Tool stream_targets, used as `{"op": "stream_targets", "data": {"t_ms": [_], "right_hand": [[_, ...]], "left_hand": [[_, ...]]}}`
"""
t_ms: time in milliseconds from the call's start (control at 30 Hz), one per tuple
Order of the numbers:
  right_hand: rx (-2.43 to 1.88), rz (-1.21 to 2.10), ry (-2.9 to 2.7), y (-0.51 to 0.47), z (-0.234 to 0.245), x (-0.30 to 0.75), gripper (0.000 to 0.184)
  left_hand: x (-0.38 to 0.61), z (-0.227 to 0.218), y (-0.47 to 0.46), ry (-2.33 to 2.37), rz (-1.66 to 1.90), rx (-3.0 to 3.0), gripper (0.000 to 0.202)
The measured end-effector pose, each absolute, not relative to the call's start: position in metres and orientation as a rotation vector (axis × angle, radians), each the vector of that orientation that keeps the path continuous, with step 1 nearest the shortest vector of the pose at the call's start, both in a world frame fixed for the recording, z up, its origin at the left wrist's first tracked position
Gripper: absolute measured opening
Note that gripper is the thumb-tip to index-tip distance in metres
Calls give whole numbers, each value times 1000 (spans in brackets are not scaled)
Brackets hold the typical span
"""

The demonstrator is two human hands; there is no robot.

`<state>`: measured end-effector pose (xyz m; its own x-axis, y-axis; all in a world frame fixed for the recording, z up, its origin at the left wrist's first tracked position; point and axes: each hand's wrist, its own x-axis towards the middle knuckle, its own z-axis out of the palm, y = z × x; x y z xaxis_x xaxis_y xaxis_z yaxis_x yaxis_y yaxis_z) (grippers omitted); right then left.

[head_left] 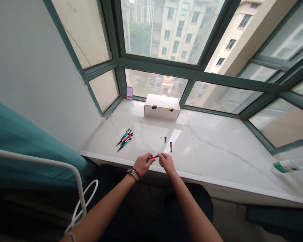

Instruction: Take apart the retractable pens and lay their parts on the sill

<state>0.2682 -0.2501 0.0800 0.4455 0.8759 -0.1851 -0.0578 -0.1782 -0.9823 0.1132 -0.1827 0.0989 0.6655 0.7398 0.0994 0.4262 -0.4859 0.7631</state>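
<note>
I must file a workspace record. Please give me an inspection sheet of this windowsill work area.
Surface: white marble-like sill, glossy.
Job's things: red pen part held between both hands; small red piece and small dark piece lying just beyond.
Clutter: bundle of pens at left; white box by the window; small purple item in the corner; green-and-white tube at right.
Hands: left hand and right hand both pinch the pen part.
Cables: white cable at lower left.
Surroundings: green-framed windows, apartment buildings outside.

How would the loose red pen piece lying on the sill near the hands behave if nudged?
The red pen piece looks small, thin and rounded, so it is probably light and apt to roll. The glossy marble sill offers little grip, so it may slide easily.
</note>
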Motion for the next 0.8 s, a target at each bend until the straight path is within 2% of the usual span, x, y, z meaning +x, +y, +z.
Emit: {"op": "stream_targets", "data": {"t_ms": [233,467,700,800], "right_hand": [[-1427,1071,-707,-268,100,254,52],[-1346,1039,-876,-274,110,253,39],[-1419,1043,-1033,-284,120,266,38],[-1383,1141,-1078,-291,125,274,35]], "left_hand": [[110,120,-212,935,583,2237,38],[109,119,-203,814,446,1843,54],[96,130,-211,791,501,2010,51],[95,132,-214,788,483,2062,51]]}}
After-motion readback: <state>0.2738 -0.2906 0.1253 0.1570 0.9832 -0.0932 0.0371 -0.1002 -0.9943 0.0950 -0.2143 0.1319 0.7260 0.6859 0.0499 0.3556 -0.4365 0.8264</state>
